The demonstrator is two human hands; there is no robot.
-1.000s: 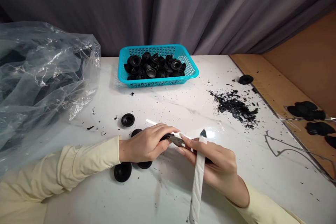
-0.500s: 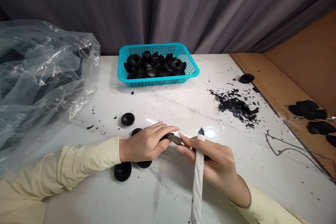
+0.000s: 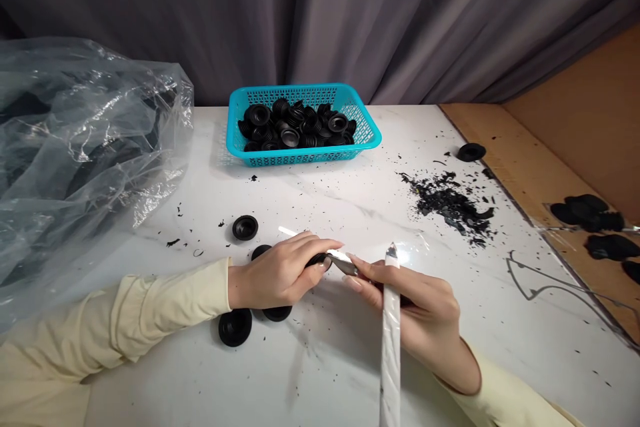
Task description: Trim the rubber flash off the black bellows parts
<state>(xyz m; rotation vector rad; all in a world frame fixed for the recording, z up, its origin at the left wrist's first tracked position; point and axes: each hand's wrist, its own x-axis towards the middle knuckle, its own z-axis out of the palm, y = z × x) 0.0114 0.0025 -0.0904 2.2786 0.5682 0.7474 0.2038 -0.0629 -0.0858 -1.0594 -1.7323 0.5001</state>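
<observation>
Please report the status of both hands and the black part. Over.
Left hand grips black part. Right hand holds metal tool, tip at part. White-wrapped stick also in right hand; no obstruction seen.

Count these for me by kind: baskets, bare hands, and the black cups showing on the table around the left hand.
Blue basket: 1
Left hand plus right hand: 2
Black cups: 4
Total: 7

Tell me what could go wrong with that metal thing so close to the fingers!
The metal tool in the right hand might slip off the black piece and nick the left hand, whose fingertips are right beside it. The white-wrapped stick has a dark, pointed tip poking up past the right hand, so it could jab something.
</observation>
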